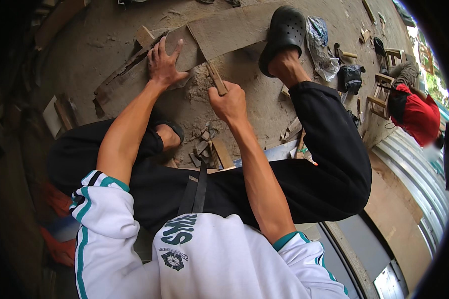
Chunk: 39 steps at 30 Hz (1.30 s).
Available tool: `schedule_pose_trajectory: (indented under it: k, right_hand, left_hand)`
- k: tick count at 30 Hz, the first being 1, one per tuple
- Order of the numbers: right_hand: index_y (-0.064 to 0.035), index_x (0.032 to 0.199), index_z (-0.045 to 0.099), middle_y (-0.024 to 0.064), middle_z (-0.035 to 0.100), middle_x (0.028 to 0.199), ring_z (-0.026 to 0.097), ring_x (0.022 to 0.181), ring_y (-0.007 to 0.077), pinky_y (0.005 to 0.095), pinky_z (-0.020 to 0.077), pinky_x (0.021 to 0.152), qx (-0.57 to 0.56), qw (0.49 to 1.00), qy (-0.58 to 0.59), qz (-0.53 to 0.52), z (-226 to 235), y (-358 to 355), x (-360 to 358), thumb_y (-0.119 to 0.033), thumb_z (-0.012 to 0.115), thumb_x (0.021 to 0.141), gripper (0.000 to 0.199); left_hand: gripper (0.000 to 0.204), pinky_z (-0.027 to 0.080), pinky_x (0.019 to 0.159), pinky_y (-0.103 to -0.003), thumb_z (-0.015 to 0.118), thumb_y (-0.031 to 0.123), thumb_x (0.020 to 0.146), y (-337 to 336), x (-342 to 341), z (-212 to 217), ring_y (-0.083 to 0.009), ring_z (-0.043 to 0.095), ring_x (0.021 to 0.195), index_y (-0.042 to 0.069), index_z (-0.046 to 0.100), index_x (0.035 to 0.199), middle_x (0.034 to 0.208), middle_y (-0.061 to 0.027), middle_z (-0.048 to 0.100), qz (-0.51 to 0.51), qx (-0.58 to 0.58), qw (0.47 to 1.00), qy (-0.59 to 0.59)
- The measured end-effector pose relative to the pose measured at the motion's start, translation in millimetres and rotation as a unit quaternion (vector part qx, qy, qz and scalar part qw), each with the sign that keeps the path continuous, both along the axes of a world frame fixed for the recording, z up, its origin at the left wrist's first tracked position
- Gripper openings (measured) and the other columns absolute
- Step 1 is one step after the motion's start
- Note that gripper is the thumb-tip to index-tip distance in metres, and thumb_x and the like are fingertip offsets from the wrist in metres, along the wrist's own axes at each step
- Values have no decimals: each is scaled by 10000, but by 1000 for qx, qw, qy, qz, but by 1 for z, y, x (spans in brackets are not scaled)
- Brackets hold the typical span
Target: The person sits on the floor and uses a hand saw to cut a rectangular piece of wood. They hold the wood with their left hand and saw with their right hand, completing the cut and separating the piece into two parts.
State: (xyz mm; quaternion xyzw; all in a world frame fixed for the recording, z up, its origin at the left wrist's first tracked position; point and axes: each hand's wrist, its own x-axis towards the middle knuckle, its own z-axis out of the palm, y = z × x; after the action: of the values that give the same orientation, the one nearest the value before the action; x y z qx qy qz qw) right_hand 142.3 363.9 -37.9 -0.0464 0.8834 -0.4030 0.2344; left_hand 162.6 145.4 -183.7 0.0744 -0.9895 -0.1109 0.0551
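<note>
A wide brown plank (234, 30) lies slanting across the ground in front of me, with a thin dark line across its width. My left hand (165, 62) presses on the plank left of that line, its fingers spread. In my closed right hand (228, 102) is the wooden handle of a handsaw (215, 77). The handle lines up with the dark line at the plank's near edge; the blade is edge-on and hard to make out. My right foot in a dark clog (286, 31) rests on the plank's right part. Pale sawdust (200, 85) lies below the line.
Wood offcuts (202, 144) lie between my legs. To the right are a crumpled plastic bag (322, 47), a hammer (345, 53) and a black bag (350, 77). A person in red (416, 112) is beside a small wooden frame (380, 96). Corrugated metal sheeting (409, 159) is lower right.
</note>
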Motion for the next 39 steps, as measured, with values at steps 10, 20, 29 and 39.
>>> schedule_pose_trajectory:
  k: [10,20,29,39]
  right_hand:
    - [23,763,651,261,617,674,640,687,442,473,503,667,8,1000,-11,1,-1,2,-4,-249,622,801,276]
    - [19,734,607,218,580,604,606,579,398,429,485,598,-1,999,-42,9,3,4,-1,-207,606,797,235]
    - [21,756,580,102,519,574,478,529,165,338,419,541,0,1000,-19,9,55,25,27,-176,618,832,214]
    - [27,832,632,199,580,629,576,535,271,387,467,579,64,992,-113,8,98,54,35,-137,605,827,167]
  left_hand:
    - [613,261,1040,-496,597,661,833,-23,-61,10,-251,472,1218,148,661,1163,1220,-104,590,44,-16,993,106]
    - [778,507,733,-490,401,814,827,-28,-142,-24,-338,683,794,102,714,861,780,-168,692,133,133,978,-89]
    - [761,503,603,-471,418,806,829,-27,-143,-23,-309,669,666,101,691,742,692,-155,671,110,115,987,-29]
    - [816,491,576,-483,412,833,810,-27,-145,-21,-284,642,600,68,668,691,628,-158,639,109,114,987,-35]
